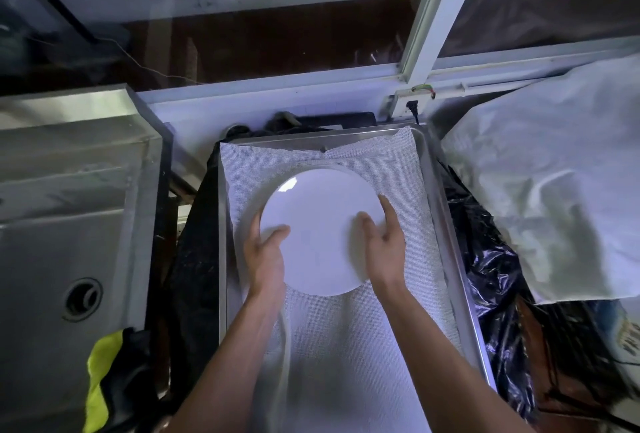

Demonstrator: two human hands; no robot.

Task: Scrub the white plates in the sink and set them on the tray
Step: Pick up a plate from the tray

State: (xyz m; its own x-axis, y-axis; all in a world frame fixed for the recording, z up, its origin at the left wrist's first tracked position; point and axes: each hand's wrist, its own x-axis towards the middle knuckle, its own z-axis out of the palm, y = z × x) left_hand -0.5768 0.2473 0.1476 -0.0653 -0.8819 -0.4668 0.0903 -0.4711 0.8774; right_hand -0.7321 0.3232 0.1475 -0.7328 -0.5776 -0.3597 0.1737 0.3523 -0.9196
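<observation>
A round white plate (320,224) is over the middle of a metal tray (450,224) lined with white mesh cloth (346,346). My left hand (265,256) grips its left edge, thumb on top and fingers underneath. My right hand (384,242) holds the right edge the same way, thumb on the plate's face. The plate casts a shadow on the cloth behind it; I cannot tell whether it rests on the cloth. The steel sink (52,259) lies at the left, with its drain (83,299) in view and no plates visible inside.
A yellow-green and black cloth (110,380) hangs over the sink's front right corner. Black plastic sheeting (491,276) surrounds the tray. A large white sack (554,190) lies at the right. A window frame (433,17) and sill run behind the tray.
</observation>
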